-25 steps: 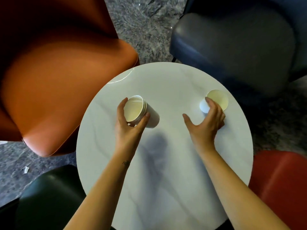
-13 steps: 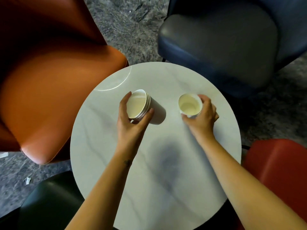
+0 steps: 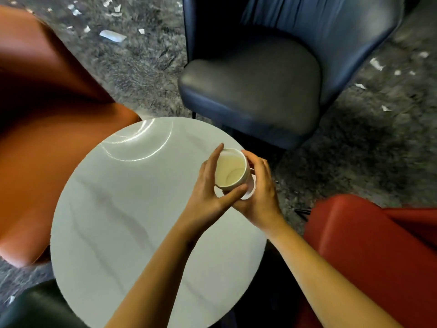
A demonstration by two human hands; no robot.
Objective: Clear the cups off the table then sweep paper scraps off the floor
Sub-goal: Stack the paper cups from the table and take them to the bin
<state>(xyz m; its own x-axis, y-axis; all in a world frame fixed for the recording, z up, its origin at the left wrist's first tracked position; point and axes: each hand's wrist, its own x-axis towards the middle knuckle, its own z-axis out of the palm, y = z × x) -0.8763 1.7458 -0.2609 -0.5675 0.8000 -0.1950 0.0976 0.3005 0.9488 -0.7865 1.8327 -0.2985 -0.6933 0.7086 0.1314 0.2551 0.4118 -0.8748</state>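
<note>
Both hands meet over the right edge of the round white table (image 3: 113, 209). My left hand (image 3: 208, 192) grips a stack of white paper cups (image 3: 230, 169), its open mouth facing up at me. My right hand (image 3: 260, 197) holds a second white cup (image 3: 250, 189), whose rim shows just below and right of the stack; the stack sits partly inside it. White paper scraps (image 3: 112, 35) lie on the grey floor at the back left, and more scraps (image 3: 376, 63) at the right.
An orange armchair (image 3: 47, 150) stands to the left, a dark blue armchair (image 3: 255, 86) behind the table, a red chair (image 3: 369, 252) at the right and a dark green seat (image 3: 30, 306) at the bottom left. The chairs closely ring the table.
My hands came together at the table's right edge, and the left hand's cups now sit in the right hand's cup. The view has tilted up, so more floor shows.
</note>
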